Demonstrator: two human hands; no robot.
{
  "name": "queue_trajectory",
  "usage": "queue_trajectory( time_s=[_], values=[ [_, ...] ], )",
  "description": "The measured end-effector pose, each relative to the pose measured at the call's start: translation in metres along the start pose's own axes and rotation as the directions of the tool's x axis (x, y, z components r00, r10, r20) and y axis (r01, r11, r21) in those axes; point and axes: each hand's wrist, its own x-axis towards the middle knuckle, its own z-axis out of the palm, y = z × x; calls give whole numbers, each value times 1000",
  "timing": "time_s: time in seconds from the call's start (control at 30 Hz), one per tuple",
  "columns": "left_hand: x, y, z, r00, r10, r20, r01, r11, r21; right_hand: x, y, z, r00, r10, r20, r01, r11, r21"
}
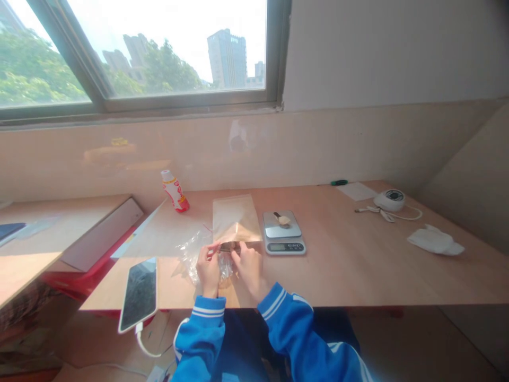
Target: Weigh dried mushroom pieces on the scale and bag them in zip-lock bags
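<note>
1. Clear plastic wrapping (193,255) is gathered around the left hand (207,269) and right hand (247,267), which are held close together, pinching a small dark item (229,246).
2. A tan paper bag (235,217) is laid just beyond them on the bench (358,260).
3. A digital scale (283,232) is placed beside it.
4. A smartphone (138,294) is set to the left.

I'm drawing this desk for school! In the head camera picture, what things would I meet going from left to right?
Flat black-screened phone → red-and-white plastic bottle → flat tan paper bag → silver digital scale → round white gadget → crumpled white cloth
</note>
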Motion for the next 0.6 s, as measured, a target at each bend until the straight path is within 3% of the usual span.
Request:
queue_trajectory(
  time_s=[0.17, 0.3, 0.43, 0.6],
  values=[
    [0, -6, 1, 1000, 12, 4, -12, 999, -32, 7, -15, 19, 1000, 22, -1, -21, 993, -115],
    [0, -6, 1, 1000, -5, -17, 4, 999, -35, 4, -13, 18, 1000, -16, -19, 14, 994, -109],
    [-1, -2, 0, 999, -31, -42, 29, 998, -51, -13, 0, 1, 995, -95, -42, 94, 995, -13],
    [-2, 3, 1, 998, -39, -55, 35, 997, -69, -26, 34, -43, 977, -154, -148, 173, 976, 131]
  ],
)
